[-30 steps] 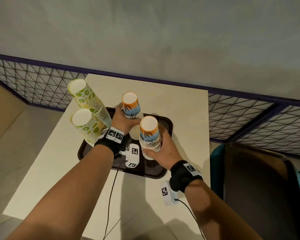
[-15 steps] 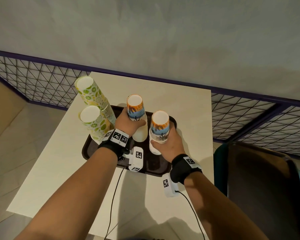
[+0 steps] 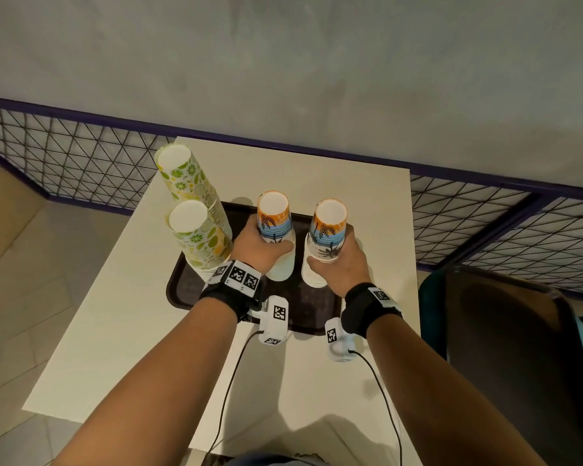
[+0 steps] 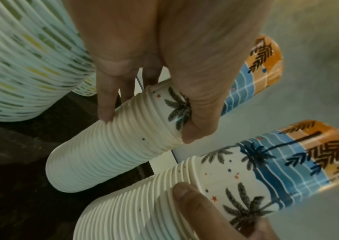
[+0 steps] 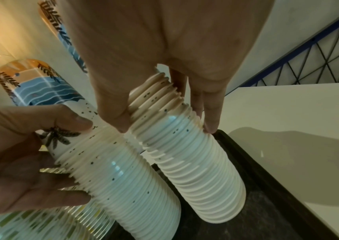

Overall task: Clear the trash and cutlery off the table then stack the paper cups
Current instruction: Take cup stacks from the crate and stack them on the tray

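Two tall stacks of palm-print paper cups stand side by side on a dark tray (image 3: 189, 290). My left hand (image 3: 260, 247) grips the left palm stack (image 3: 273, 216) around its middle; in the left wrist view the thumb and fingers (image 4: 105, 112) wrap that stack (image 4: 113, 146). My right hand (image 3: 334, 253) grips the right palm stack (image 3: 329, 227), and the right wrist view shows its fingers (image 5: 211, 123) around that stack (image 5: 197, 165). Two lime-print stacks (image 3: 189, 186) (image 3: 196, 237) stand at the tray's left side.
The tray sits on a white table (image 3: 115, 331) against a mesh fence (image 3: 81, 169) and grey wall. A dark chair with a teal edge (image 3: 502, 348) stands close on the right. Wrist camera cables (image 3: 229, 375) trail over the table's near part.
My right hand has carried its palm stack farther from me and to the right, so it now stands level beside the left stack. My left hand has kept its grip.
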Tool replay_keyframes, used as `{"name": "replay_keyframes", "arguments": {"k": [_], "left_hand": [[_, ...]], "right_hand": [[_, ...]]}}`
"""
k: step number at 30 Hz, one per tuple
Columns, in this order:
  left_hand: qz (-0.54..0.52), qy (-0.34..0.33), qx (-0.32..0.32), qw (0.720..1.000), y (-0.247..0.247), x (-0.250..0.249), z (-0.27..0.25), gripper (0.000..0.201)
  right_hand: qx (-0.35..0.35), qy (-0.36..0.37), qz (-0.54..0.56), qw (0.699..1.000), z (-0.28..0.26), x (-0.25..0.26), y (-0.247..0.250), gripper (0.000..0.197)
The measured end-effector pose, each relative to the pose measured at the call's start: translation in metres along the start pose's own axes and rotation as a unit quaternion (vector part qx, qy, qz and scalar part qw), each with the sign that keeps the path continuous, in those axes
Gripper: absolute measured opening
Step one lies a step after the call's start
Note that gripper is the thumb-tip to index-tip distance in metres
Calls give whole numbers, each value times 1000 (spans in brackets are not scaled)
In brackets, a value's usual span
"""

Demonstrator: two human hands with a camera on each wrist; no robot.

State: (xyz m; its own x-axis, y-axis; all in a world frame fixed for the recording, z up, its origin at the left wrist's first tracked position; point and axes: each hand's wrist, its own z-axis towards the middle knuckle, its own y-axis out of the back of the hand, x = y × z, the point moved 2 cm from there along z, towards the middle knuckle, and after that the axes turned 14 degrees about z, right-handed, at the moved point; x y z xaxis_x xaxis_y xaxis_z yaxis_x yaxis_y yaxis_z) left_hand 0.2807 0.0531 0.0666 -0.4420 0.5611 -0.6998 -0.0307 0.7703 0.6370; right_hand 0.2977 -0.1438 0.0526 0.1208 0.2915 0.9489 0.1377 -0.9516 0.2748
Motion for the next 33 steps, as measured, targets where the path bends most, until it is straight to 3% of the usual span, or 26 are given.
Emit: {"name": "replay_keyframes", "arguments": {"k": [5, 9, 10, 16, 20, 27, 33], "left_hand": [[-11, -9, 4, 1000, 4, -3, -5, 100], [-26, -13, -6, 1000, 7, 2, -15, 141], [-26, -9, -5, 1000, 9, 2, -23, 142], [-36, -11, 4, 999, 21, 10, -83, 114], [-4, -58, -38, 998, 37, 12, -128, 90], [12, -127, -148, 981, 94, 10, -158, 49], [68, -148, -247, 955, 178, 5, -131, 30]], "right_hand": [[-2, -13, -1, 1000, -4, 3, -1, 89], [-9, -18, 19, 1000, -14, 5, 1, 99], [-13, -22, 31, 999, -18, 3, 2, 100], [-61, -12, 21, 998, -57, -4, 13, 92], [-92, 43, 13, 995, -80, 0, 12, 76], [-3, 158, 17, 987, -106, 57, -25, 55], [73, 215, -42, 973, -111, 122, -74, 63]]}}
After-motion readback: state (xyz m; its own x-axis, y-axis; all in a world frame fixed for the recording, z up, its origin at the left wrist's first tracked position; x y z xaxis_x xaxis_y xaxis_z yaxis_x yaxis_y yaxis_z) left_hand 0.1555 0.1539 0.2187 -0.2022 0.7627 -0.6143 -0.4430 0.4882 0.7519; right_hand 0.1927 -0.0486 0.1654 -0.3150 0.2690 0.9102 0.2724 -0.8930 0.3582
